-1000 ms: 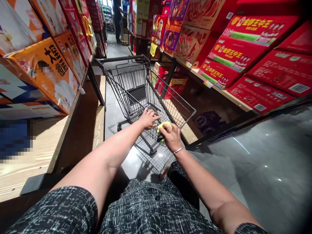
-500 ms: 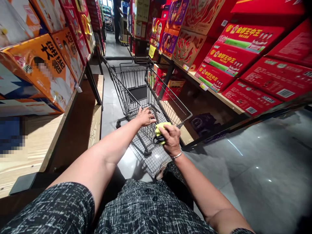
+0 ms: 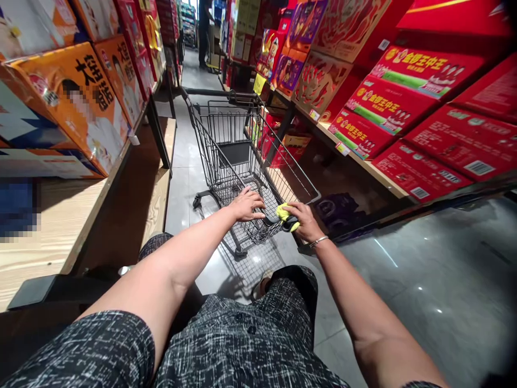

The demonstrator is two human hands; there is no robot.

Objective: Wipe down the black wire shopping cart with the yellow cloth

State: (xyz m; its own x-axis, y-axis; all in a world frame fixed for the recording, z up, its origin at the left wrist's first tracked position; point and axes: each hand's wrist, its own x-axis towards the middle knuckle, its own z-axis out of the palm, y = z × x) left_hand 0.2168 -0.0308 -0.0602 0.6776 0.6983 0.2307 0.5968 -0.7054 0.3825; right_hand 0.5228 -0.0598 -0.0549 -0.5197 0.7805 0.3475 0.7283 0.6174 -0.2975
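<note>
A black wire shopping cart [image 3: 236, 154] stands in the aisle in front of me, its handle at the far end. My left hand [image 3: 247, 205] is over the near end of the basket, fingers stretched out and holding nothing. Whether it touches the wire, I cannot tell. In my right hand [image 3: 304, 220] is a crumpled yellow and black cloth [image 3: 284, 212], gripped at the near right corner of the cart. My right fingers partly cover the cloth.
Shelves line both sides: orange boxes [image 3: 70, 102] on the left, stacked red boxes [image 3: 407, 108] on the right. A shelf's dark lower end [image 3: 44, 291] juts out near my left arm. Farther down the aisle a person [image 3: 204, 32] in dark clothes stands.
My right hand has moved right with the cloth, to the cart's corner. My left hand has shifted slightly right and nearer. My legs have shifted, with a knee now showing on the left.
</note>
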